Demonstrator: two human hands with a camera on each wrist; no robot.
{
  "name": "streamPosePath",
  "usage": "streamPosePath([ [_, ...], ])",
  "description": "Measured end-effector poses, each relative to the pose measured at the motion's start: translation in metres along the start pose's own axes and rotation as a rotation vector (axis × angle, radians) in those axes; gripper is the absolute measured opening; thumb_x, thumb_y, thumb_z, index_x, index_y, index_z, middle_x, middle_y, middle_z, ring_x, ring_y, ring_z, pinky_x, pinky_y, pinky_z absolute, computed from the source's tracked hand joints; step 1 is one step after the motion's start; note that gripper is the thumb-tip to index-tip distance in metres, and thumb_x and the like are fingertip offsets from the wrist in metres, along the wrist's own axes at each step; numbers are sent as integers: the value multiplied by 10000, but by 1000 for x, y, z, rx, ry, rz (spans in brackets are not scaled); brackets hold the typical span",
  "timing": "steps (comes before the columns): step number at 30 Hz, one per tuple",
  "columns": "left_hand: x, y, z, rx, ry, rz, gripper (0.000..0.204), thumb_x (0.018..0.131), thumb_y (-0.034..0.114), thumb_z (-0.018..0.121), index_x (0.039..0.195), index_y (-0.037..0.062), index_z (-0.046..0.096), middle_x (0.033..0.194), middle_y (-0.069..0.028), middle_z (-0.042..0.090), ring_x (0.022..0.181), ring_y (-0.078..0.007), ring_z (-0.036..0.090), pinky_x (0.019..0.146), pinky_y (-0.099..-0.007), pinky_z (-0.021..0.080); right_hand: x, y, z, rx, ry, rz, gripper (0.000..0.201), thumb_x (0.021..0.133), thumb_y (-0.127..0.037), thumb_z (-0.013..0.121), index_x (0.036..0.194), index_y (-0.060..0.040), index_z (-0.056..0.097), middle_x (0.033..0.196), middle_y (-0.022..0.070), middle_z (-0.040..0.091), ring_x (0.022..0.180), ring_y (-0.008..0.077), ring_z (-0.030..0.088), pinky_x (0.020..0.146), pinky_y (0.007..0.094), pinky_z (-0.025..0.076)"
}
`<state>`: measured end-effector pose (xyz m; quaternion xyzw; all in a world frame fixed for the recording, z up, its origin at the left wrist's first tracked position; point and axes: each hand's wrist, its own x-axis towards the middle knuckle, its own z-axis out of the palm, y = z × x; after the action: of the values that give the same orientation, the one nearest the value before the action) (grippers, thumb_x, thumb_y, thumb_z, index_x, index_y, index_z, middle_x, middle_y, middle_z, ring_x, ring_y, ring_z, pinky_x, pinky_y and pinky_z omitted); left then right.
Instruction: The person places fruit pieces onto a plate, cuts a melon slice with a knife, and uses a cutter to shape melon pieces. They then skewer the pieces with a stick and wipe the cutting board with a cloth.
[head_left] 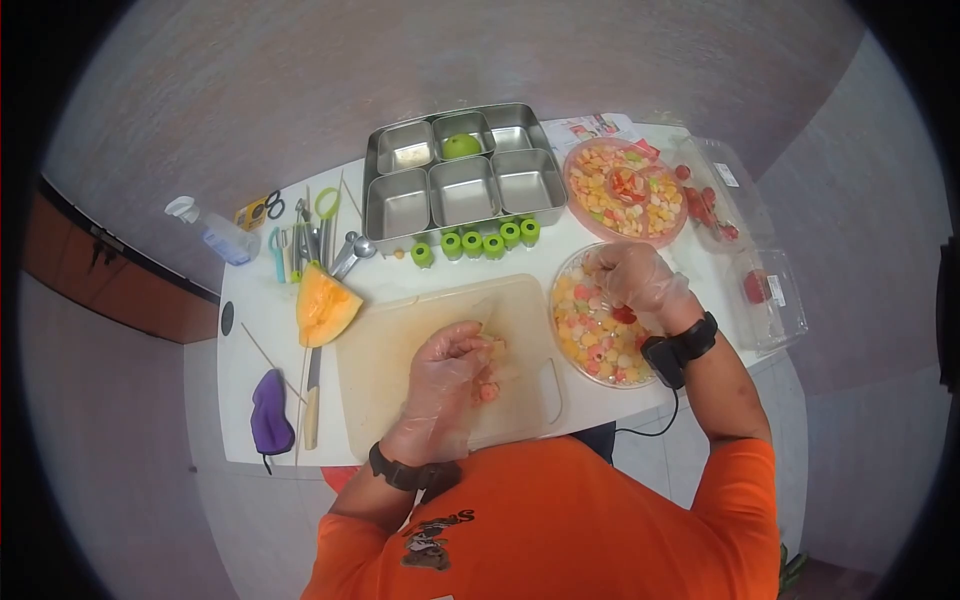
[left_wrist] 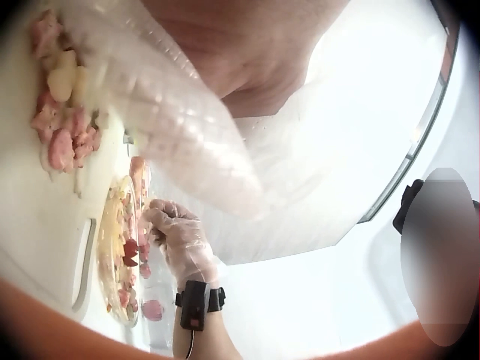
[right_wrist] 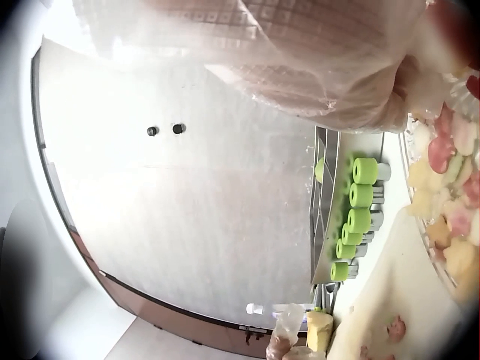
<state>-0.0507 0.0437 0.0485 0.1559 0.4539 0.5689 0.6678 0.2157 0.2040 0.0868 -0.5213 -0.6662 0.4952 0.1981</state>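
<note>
The right hand point(head_left: 645, 277) is poised, partly curled, above fruit pieces point(head_left: 597, 345) in the clear platter point(head_left: 553, 325); the left hand point(head_left: 440, 372) is half-curled beside cut fruit point(head_left: 488, 391) on the chopping board point(head_left: 385, 350). Any grip cannot be confirmed. Pieces could be displaced by a dragging glove point(right_wrist: 322, 90).
</note>
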Motion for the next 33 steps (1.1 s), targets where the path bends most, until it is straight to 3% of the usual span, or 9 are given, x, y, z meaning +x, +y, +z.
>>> streamPosePath([
  [3, 3, 0, -7, -8, -10, 17, 321, 939, -29, 664, 1244, 45, 593, 1012, -94, 686, 728, -193, 643, 498, -312, 503, 0, 1, -1, -27, 18, -38, 108, 899, -73, 657, 888, 27, 696, 788, 102, 658, 690, 170, 602, 626, 315, 493],
  [5, 2, 6, -12, 136, 0, 113, 340, 939, -24, 666, 1265, 41, 592, 1011, -85, 683, 743, -188, 652, 492, -317, 516, 8, 20, -6, -413, 225, -401, 107, 891, -71, 666, 893, 31, 700, 798, 101, 670, 706, 188, 620, 663, 325, 503],
  [9, 9, 6, -54, 358, 127, 380, 375, 939, 2, 680, 1301, 35, 591, 1037, -79, 679, 763, -191, 670, 489, -301, 520, -48, -36, 6, -192, 203, -256, 125, 876, -107, 708, 936, 3, 715, 849, 137, 687, 736, 246, 685, 677, 341, 545],
  [12, 9, 18, -81, 555, 77, 524, 417, 899, 26, 721, 1301, 23, 611, 1058, -94, 674, 798, -202, 685, 601, -315, 564, -69, -29, 34, -227, 191, -442, 119, 870, -123, 724, 911, -12, 712, 831, 146, 666, 767, 296, 676, 704, 366, 537],
  [14, 7, 21, -96, 1132, 181, 609, 438, 834, 33, 756, 1257, 9, 641, 1068, -132, 677, 843, -242, 691, 737, -337, 573, -82, -30, 60, -254, -5, -511, 105, 881, -133, 721, 909, -32, 715, 815, 139, 664, 755, 311, 670, 685, 378, 529],
  [17, -7, 23, -94, 1214, 114, 551, 493, 788, 62, 785, 1261, 21, 653, 1083, -168, 684, 909, -288, 690, 832, -372, 557, -92, -14, 96, -129, -142, -449, 106, 884, -145, 722, 895, -40, 710, 815, 137, 671, 742, 317, 661, 678, 391, 524],
  [24, -33, 29, -52, 1502, -54, 308, 643, 713, 74, 859, 1319, 22, 651, 1280, -295, 617, 1091, -438, 639, 967, -421, 522, -102, 21, 135, -25, -141, -348, 82, 846, -147, 748, 859, -68, 729, 765, 109, 674, 708, 279, 668, 649, 365, 526],
  [26, -35, 16, -56, 1736, -63, 631, 628, 707, 134, 869, 1298, 48, 674, 1328, -296, 600, 1181, -464, 585, 1009, -482, 490, -99, 36, 144, -41, -81, -419, 77, 840, -143, 744, 847, -69, 723, 762, 116, 673, 714, 297, 668, 654, 379, 528],
  [33, -29, 3, -47, 1807, -85, 682, 542, 720, 203, 857, 1226, 68, 717, 1357, -296, 597, 1273, -488, 528, 1038, -513, 466, -106, 33, 149, -90, -8, -458, 111, 886, -163, 702, 855, -56, 704, 792, 144, 670, 764, 352, 655, 696, 422, 523],
])
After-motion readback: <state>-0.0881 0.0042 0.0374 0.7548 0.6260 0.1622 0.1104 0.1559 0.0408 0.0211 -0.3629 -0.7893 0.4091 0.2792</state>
